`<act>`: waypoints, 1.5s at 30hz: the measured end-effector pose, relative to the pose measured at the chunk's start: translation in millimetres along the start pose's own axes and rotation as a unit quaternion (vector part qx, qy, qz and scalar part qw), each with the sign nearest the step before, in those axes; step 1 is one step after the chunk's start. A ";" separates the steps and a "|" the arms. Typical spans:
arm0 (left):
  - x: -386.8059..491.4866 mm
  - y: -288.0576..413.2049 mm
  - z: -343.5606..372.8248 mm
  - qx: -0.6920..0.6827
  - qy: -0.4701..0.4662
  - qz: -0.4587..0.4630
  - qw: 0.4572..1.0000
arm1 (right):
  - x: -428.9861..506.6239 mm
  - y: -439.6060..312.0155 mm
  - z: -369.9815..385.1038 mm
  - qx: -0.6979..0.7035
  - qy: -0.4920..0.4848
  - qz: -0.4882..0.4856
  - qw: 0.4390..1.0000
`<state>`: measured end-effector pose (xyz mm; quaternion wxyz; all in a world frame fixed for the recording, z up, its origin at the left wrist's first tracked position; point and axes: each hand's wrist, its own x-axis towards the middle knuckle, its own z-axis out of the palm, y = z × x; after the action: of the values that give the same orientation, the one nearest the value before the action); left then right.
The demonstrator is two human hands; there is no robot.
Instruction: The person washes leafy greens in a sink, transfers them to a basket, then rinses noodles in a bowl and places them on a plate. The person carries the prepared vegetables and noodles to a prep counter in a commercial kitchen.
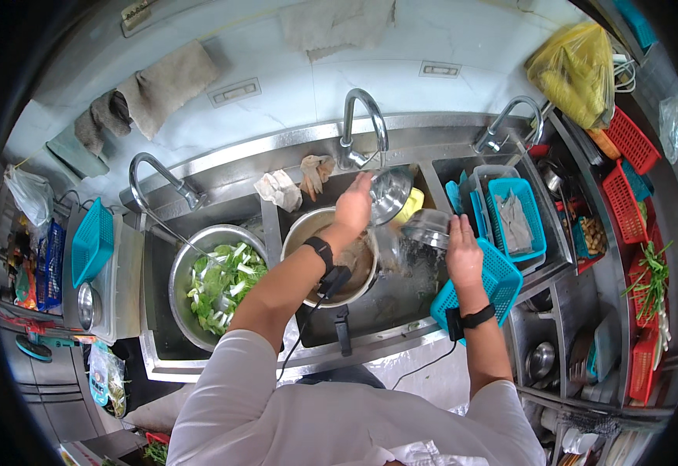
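Note:
My left hand (pixel 355 204) grips the rim of a stainless steel bowl (pixel 390 196), tilted under the middle faucet (pixel 368 116). In my right hand (pixel 464 250) is a second steel bowl (pixel 428 228), tipped on its side; water splashes below it. Beneath my left forearm stands a pot (pixel 368 274) of cloudy water in the middle basin. A turquoise plastic basket (pixel 499 279) sits at the basin's right front, beside my right hand and wrist. Something yellow (pixel 411 204) lies behind the bowls.
In the left basin, a large steel bowl (pixel 178 279) holds chopped leafy greens (pixel 222 285) under a running faucet. Cloths (pixel 279 190) lie on the divider. Turquoise baskets (pixel 540 227) fill the right basin. Shelves with red baskets (pixel 624 204) stand at the right.

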<state>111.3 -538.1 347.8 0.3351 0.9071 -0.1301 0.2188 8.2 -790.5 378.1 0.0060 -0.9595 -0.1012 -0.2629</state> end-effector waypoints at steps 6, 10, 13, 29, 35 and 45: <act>-34.5 15.7 -33.9 0.115 0.024 0.223 0.968 | 12.3 -40.7 10.8 0.019 0.019 -0.074 0.997; -69.5 8.4 -71.9 0.133 0.026 0.244 0.960 | 16.1 -72.6 18.4 0.089 0.008 -0.113 0.990; -103.7 -2.4 -98.3 0.109 -0.010 0.208 0.972 | 18.4 -107.8 21.9 0.138 -0.009 -0.061 0.988; -300.2 -153.4 -290.4 -0.012 0.090 -0.216 0.972 | -10.9 -436.0 0.8 0.207 0.063 -0.346 0.913; -395.1 -228.4 -354.0 -0.049 0.114 -0.375 0.919 | -25.2 -568.0 10.2 0.219 -0.116 -0.347 0.905; -458.3 -260.6 -457.5 -0.110 0.124 -0.509 0.844 | -34.2 -678.3 -20.8 0.239 -0.312 -0.136 0.909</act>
<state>-329.6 0.4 293.2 0.5106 0.7681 0.3696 0.1127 -164.9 -133.9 350.4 0.1678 -0.9392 -0.2875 0.0840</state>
